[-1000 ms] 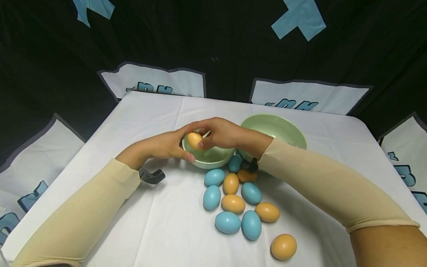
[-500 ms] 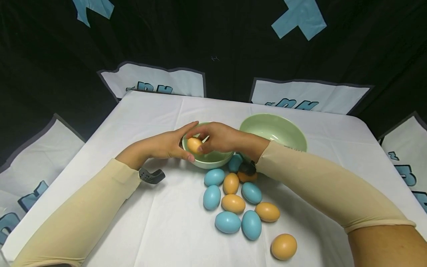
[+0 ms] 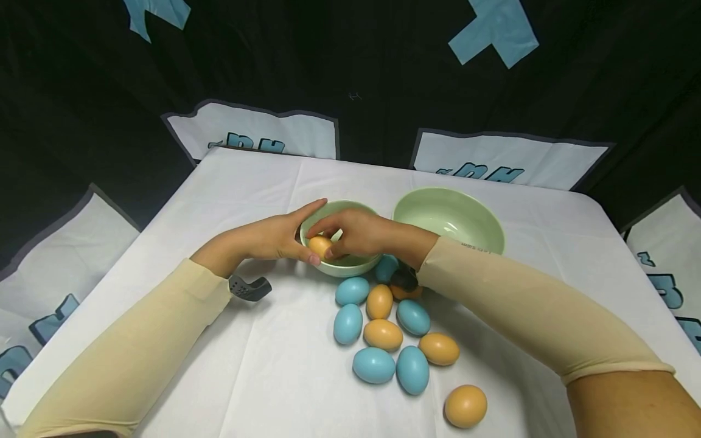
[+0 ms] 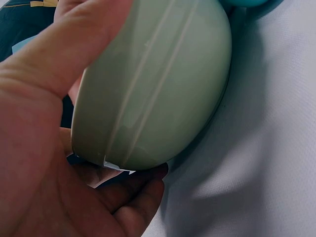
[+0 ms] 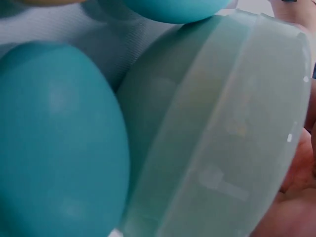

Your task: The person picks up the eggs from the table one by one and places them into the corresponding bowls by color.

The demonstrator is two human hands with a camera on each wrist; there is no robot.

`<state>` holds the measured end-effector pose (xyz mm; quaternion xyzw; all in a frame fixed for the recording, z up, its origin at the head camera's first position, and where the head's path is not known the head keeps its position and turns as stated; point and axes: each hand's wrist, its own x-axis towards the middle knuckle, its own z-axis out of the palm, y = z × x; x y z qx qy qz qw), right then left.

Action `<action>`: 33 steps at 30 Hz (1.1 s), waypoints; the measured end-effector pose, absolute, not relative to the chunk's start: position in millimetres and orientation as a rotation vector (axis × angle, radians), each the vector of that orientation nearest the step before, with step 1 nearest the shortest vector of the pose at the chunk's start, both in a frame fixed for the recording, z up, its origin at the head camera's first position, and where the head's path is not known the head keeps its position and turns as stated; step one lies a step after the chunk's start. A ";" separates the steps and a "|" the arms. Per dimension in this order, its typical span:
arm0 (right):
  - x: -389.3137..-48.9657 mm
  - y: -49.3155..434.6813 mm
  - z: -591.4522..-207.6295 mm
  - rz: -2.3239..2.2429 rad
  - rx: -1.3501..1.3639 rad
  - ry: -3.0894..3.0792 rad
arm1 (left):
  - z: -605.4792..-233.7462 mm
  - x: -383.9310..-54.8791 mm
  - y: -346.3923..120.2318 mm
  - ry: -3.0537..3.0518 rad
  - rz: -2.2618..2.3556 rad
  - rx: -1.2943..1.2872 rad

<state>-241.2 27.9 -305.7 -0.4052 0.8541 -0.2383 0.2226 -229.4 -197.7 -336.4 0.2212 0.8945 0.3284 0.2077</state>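
My left hand (image 3: 268,239) holds the left side of a small pale green bowl (image 3: 346,269), thumb at the front and fingers spread toward the back. In the left wrist view its fingers curl against the outer wall of the bowl (image 4: 163,89). My right hand (image 3: 361,232) reaches over the bowl's rim and pinches an orange egg (image 3: 319,244) between thumb and fingers, low inside at the left. The hand hides much of the bowl's inside. In the right wrist view a blue egg (image 5: 59,143) lies close beside the bowl.
A larger green bowl (image 3: 449,213) stands behind my right wrist. Several blue eggs (image 3: 374,365) and orange eggs (image 3: 383,334) are clustered in front of the small bowl. One orange egg (image 3: 465,406) lies apart, nearer me. White cloth (image 3: 290,377) covers the table.
My right hand has lowered the orange egg deeper into the small bowl, and its forearm has shifted slightly with it. The left hand and the eggs on the cloth stay in place.
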 end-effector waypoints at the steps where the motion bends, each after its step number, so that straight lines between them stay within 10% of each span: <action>1: -240.8 27.7 -306.1 -0.646 -1.110 2.371 | -336.6 -229.7 -197.8 2.492 0.915 0.617; 33: -237.5 25.8 -309.8 -0.595 -1.098 2.389 | -336.6 -230.4 -198.1 2.494 0.897 0.603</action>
